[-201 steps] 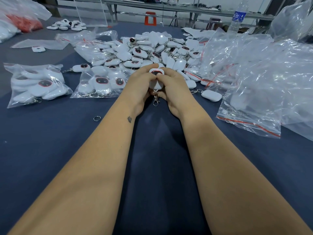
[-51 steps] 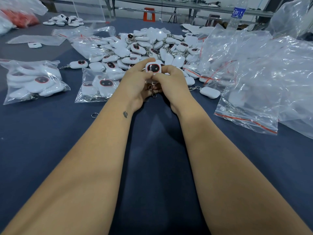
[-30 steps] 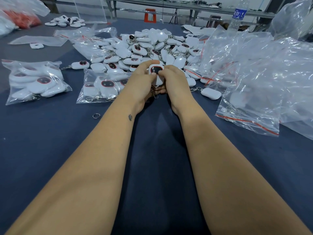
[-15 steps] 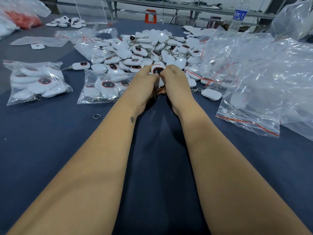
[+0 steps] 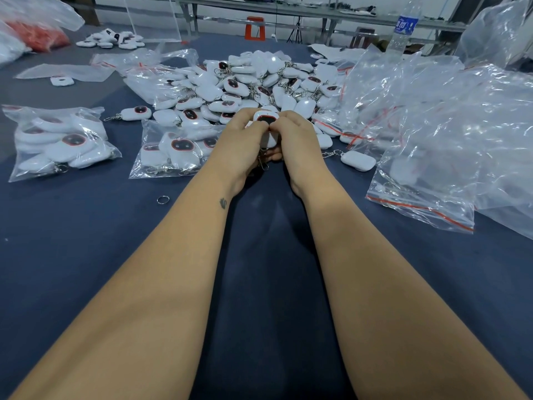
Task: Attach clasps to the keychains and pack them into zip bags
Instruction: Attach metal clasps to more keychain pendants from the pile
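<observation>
A white keychain [image 5: 266, 118] with a dark, red-rimmed face sits between my two hands above the blue table. My left hand [image 5: 240, 142] and my right hand [image 5: 294, 140] both grip it, thumbs meeting on its face. Its metal clasp [image 5: 263, 164] hangs below, between my palms. Behind my hands lies a big pile of loose keychains [image 5: 248, 82]. Two filled zip bags lie to the left, one near [image 5: 173, 150] and one farther out [image 5: 59, 141].
A heap of empty zip bags [image 5: 432, 125] fills the right side. One loose keychain [image 5: 357, 160] lies right of my hands, another [image 5: 135, 113] to the left. A split ring [image 5: 163, 199] lies on the cloth. A water bottle [image 5: 403, 27] stands far right.
Both hands have kept hold of the same keychain, shifting only slightly. My thumbs have come together over its face. The clasp, earlier dangling clear below the hands, now hangs close between the palms.
</observation>
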A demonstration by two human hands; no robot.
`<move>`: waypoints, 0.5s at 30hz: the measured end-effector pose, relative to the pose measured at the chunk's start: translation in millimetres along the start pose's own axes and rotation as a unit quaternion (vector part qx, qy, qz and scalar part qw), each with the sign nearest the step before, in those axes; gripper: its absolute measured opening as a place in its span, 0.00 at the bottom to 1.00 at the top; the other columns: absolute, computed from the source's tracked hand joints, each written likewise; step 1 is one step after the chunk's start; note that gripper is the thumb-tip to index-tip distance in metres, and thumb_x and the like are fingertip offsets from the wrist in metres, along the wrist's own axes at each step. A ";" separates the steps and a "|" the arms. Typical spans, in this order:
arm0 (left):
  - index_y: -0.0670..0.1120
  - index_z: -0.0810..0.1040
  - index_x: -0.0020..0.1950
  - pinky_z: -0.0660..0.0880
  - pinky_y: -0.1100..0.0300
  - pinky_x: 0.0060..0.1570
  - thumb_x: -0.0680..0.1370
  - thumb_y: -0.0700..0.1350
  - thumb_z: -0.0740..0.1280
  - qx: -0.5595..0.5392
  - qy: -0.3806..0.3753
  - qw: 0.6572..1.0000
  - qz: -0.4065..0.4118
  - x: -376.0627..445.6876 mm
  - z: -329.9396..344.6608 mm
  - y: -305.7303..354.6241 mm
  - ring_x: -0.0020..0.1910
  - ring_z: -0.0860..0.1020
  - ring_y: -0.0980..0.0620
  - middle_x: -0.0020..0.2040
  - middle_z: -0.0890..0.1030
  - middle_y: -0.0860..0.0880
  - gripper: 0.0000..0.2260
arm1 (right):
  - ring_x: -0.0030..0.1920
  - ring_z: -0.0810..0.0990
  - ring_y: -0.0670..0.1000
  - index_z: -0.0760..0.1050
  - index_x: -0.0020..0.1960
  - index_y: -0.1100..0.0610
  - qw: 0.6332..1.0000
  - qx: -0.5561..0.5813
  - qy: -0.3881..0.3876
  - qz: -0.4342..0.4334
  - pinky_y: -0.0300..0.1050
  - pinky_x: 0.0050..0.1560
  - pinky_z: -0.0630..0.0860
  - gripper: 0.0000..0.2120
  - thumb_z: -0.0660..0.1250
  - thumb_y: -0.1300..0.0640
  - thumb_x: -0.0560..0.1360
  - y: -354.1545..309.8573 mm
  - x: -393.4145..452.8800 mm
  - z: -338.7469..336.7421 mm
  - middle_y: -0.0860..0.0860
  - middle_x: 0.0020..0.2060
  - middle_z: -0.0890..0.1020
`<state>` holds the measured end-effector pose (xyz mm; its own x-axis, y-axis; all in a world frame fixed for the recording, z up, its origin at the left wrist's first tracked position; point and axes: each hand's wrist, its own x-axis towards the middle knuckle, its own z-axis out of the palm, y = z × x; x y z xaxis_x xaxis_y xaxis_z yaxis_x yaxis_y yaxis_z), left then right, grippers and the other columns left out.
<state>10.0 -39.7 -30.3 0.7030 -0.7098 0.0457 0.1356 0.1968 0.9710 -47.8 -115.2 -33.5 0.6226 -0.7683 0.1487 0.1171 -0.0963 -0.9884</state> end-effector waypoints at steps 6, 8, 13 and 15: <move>0.45 0.78 0.59 0.78 0.59 0.36 0.81 0.39 0.60 0.030 0.000 0.999 0.014 4.7 -1.4 -4.0 0.40 0.80 0.50 0.45 0.83 0.44 0.10 | 0.27 0.73 0.46 0.71 0.36 0.56 1.000 0.021 0.003 0.014 0.34 0.25 0.68 0.10 0.61 0.65 0.75 -2.8 -3.1 -0.9 0.49 0.29 0.76; 0.47 0.80 0.58 0.79 0.56 0.42 0.80 0.40 0.61 0.047 -0.001 0.999 0.020 6.7 -0.9 -5.0 0.41 0.80 0.50 0.44 0.83 0.47 0.11 | 0.27 0.73 0.46 0.72 0.37 0.56 0.999 0.030 0.014 0.025 0.35 0.26 0.68 0.09 0.61 0.64 0.75 -4.2 -3.1 -1.3 0.49 0.28 0.76; 0.51 0.80 0.51 0.80 0.57 0.46 0.77 0.37 0.62 0.049 0.061 0.993 0.090 5.8 2.1 0.6 0.40 0.81 0.54 0.41 0.83 0.51 0.11 | 0.22 0.71 0.47 0.73 0.48 0.60 0.987 0.119 0.082 0.064 0.37 0.23 0.65 0.05 0.59 0.60 0.78 -5.5 1.9 -5.2 0.56 0.32 0.78; 0.52 0.79 0.46 0.81 0.53 0.49 0.76 0.37 0.61 0.118 0.127 0.975 0.141 4.1 -3.2 2.0 0.43 0.82 0.53 0.41 0.83 0.52 0.12 | 0.22 0.72 0.46 0.74 0.50 0.60 0.981 0.156 0.090 0.074 0.37 0.25 0.65 0.07 0.58 0.58 0.78 -5.1 4.1 -8.4 0.55 0.30 0.80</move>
<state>15.4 -40.1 -28.9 0.8432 -0.4535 0.2886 -0.2313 0.1785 0.9563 -52.3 -123.2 -28.1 0.5069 -0.8614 -0.0303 0.2842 0.2002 -0.9376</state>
